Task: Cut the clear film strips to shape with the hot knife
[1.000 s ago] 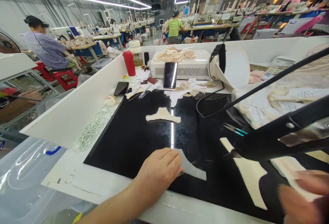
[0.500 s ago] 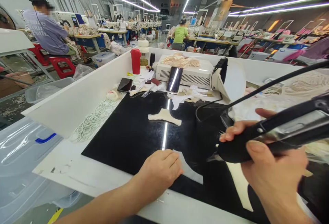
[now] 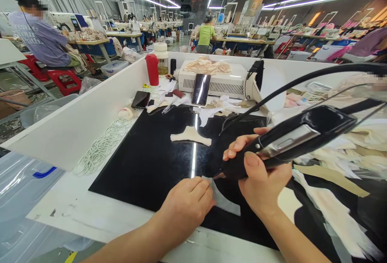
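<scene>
My right hand (image 3: 263, 178) is wrapped round a black corded hand tool (image 3: 290, 134) with a silver panel on its side; I cannot make out its exact kind. Its narrow metal tip (image 3: 218, 175) points down left, right by the upper end of a curved grey fabric piece (image 3: 225, 200). That piece lies on the black mat (image 3: 145, 162), its left end gripped under the closed fingers of my left hand (image 3: 189, 198). Farther up the mat rests a cream curved fabric piece (image 3: 191, 135). Another cream piece (image 3: 288, 202) shows partly behind my right forearm.
Loose pale cord (image 3: 102, 146) lies at the left wall (image 3: 60, 130). At the back stand a white vented box (image 3: 223, 83), a phone (image 3: 201, 90), a red cup (image 3: 152, 69) and a jar (image 3: 161, 59). Fabric scraps (image 3: 332, 210) cover the right side. Two people sit farther off.
My right hand has brought the corded tool leftward, so its tip is now close to the grey piece. My left hand stays on that piece. The view has shifted slightly.
</scene>
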Action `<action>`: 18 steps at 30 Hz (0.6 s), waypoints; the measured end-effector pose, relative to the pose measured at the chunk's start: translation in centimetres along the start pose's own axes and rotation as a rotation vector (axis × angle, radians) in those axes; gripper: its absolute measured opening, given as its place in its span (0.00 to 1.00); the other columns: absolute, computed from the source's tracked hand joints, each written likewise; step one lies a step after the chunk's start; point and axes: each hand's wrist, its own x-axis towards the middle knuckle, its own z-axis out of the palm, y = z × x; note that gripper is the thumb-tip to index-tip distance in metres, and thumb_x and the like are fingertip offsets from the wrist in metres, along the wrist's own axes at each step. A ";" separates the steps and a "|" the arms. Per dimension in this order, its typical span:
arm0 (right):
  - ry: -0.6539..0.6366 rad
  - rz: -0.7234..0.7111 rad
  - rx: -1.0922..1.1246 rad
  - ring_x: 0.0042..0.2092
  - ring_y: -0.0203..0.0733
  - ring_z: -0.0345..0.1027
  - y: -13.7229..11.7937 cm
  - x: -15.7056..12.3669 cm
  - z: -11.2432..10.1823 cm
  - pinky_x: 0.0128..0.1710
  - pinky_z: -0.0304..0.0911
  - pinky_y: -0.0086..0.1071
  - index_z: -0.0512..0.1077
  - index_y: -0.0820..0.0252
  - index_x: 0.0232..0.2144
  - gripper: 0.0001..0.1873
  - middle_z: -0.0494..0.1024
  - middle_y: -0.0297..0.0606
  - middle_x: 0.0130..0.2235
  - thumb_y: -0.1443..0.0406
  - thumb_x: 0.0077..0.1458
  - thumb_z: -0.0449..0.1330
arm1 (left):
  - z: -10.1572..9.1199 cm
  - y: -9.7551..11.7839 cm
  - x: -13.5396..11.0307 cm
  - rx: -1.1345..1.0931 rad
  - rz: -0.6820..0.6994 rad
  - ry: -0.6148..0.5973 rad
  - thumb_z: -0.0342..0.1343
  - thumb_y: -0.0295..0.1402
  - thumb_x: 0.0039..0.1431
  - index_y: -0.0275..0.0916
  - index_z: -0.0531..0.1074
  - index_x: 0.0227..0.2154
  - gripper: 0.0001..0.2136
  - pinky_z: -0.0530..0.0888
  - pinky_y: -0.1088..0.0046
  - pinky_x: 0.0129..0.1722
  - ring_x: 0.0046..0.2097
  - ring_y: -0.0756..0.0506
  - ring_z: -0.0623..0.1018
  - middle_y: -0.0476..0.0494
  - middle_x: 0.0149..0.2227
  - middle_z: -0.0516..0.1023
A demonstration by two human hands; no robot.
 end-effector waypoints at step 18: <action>-0.005 0.028 0.087 0.26 0.36 0.69 0.2 0.1 1.3 0.24 0.69 0.33 0.64 0.50 0.49 0.25 0.73 0.27 0.31 0.54 0.55 0.70 | -0.1 -0.1 -0.2 0.007 -0.008 -0.007 0.52 0.29 0.73 0.32 0.75 0.44 0.08 0.84 0.65 0.47 0.47 0.44 0.83 0.40 0.45 0.83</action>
